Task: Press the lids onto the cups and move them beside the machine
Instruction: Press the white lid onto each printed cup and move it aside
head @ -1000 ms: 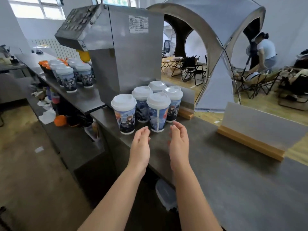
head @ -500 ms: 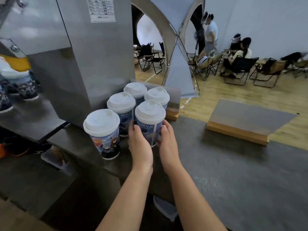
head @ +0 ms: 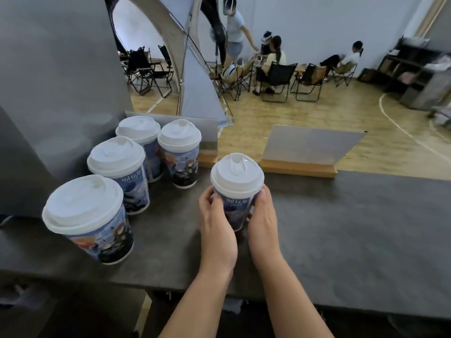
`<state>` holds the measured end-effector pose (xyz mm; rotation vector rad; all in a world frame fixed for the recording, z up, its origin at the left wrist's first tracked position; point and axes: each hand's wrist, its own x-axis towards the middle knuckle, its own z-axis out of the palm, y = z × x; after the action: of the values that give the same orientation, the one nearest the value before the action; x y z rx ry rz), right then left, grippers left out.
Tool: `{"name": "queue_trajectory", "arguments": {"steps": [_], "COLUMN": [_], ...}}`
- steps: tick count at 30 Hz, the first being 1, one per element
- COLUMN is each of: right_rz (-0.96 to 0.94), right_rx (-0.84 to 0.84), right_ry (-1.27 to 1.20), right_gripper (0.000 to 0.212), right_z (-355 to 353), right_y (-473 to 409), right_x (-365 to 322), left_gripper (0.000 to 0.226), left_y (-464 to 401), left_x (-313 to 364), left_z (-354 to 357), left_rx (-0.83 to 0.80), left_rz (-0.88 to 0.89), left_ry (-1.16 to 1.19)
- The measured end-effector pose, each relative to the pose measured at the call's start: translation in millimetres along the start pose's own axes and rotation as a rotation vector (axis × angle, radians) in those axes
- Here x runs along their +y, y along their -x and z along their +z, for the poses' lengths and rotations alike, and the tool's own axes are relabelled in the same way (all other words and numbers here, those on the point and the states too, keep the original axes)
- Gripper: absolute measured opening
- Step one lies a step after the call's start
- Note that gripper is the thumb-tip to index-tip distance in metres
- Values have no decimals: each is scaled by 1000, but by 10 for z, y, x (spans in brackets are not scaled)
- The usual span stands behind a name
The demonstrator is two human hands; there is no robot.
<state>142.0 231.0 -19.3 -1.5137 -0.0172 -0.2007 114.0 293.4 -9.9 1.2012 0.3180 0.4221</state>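
Four cups: lidded paper cups (head: 122,176) stand clustered beside the steel machine (head: 61,81)
Counter: dark grey countertop (head: 353,228)
Room: wooden floor (head: 317,123), folding chairs (head: 278,79)
Hands: left hand (head: 217,230) and right hand (head: 264,220) grip fifth lidded cup (head: 236,191), apart from cluster

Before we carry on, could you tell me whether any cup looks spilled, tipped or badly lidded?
Nothing stands out. The four cups beside the machine stand upright with lids on; both hands hold the fifth cup upright on the counter, lid seated, no spills.

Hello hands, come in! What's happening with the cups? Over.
Both hands, left and right, grip one lidded cup. Four other cups stand by the machine. Nothing in the way.
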Motion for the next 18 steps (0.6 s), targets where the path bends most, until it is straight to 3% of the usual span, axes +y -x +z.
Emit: {"name": "queue_trajectory", "arguments": {"steps": [3, 6, 9, 11, 18], "right_rz": [36, -19, -93, -109, -88], "right_rx": [8, -18, -179, -322, -414], "right_ry": [-42, -66, -119, -115, -104], "right_gripper": [48, 56, 47, 45, 62], "right_z": [-18, -118, -233, -280, -298], "right_y": [9, -39, -120, -132, -124], "right_x": [-63, -208, -389, -445, -345], "left_gripper": [27, 38, 67, 69, 64], "left_y": [-17, -70, -208, -278, -323], "left_x": [39, 183, 309, 342, 289], "left_z": [-34, -90, -140, -170, -182], "left_rx": [9, -35, -179, -301, -418], "left_rz": [1, 136, 314, 384, 308], "left_ry": [-6, -76, -213, -342, -288]}}
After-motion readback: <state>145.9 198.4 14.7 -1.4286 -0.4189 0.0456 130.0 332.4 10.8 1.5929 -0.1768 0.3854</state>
